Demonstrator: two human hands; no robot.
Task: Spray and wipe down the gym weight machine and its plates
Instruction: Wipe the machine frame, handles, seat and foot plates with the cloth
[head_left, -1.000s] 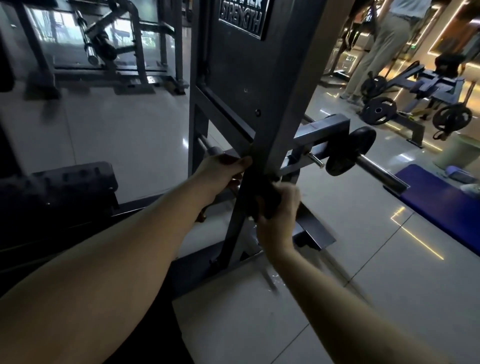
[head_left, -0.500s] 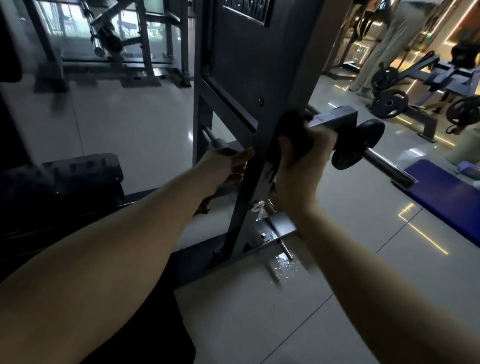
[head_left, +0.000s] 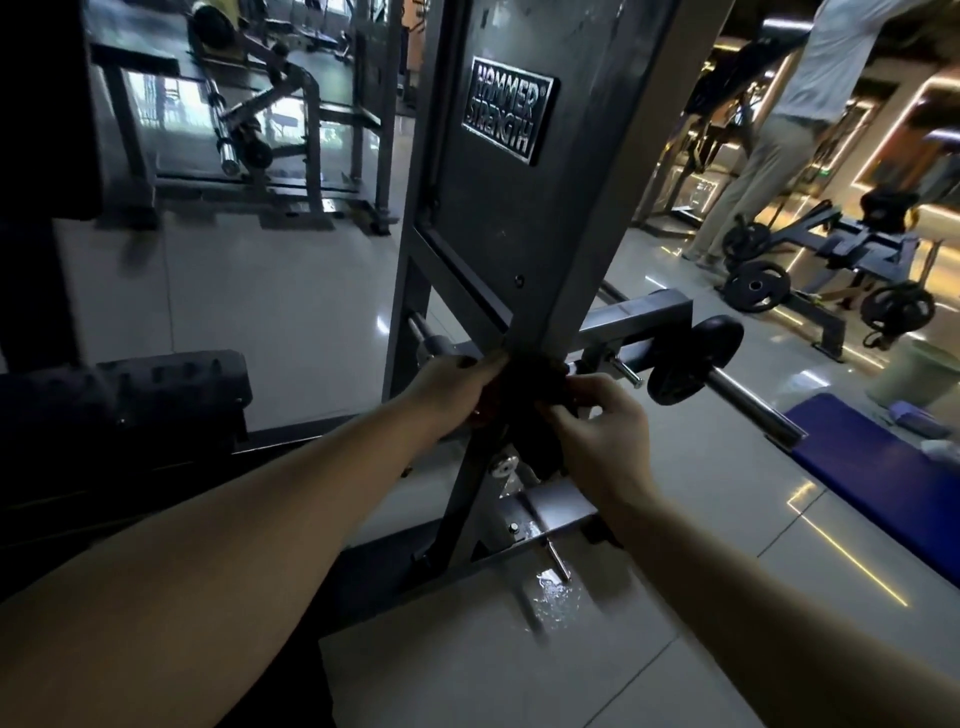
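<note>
**Cloth on the upright, a hand at each end**

The weight machine (head_left: 519, 234) fills the middle of our view. Its grey steel upright runs from twelve o'clock down to a floor foot at six. We judge it heavy and rigid, so it should not shift under hard rubbing. Its corners are square and its painted faces are smooth, probably slick where wetted.

The tiled floor (head_left: 260, 291) gives open room at nine o'clock, up to a black pad (head_left: 171, 384). At four o'clock a blue mat (head_left: 872, 467) lies well apart from the frame. A wet patch (head_left: 550, 587) shines on the tiles just beside the foot at six o'clock, and we would tread carefully there.

At three o'clock of our hands a small black plate (head_left: 696, 358) sits on a bare steel sleeve (head_left: 753, 405) that juts toward four. The plate looks dense and hard. We would wipe it in place, holding it by the rim. The sleeve end and a short pin (head_left: 623, 371) near the plate are the things likeliest to catch a knuckle.

The cloth (head_left: 530, 379) is dark, soft and limp. It is wrapped against the upright's near edge at the centre of our view, with a tail hanging toward six. It folds readily round corners, and pinching its ends keeps it taut.

Our left hand (head_left: 452, 395) comes in from eight o'clock, and its fingers appear curled onto the cloth's left end at the edge. Our right hand (head_left: 602, 431), from four o'clock, pinches the right end between thumb and fingers.
</note>
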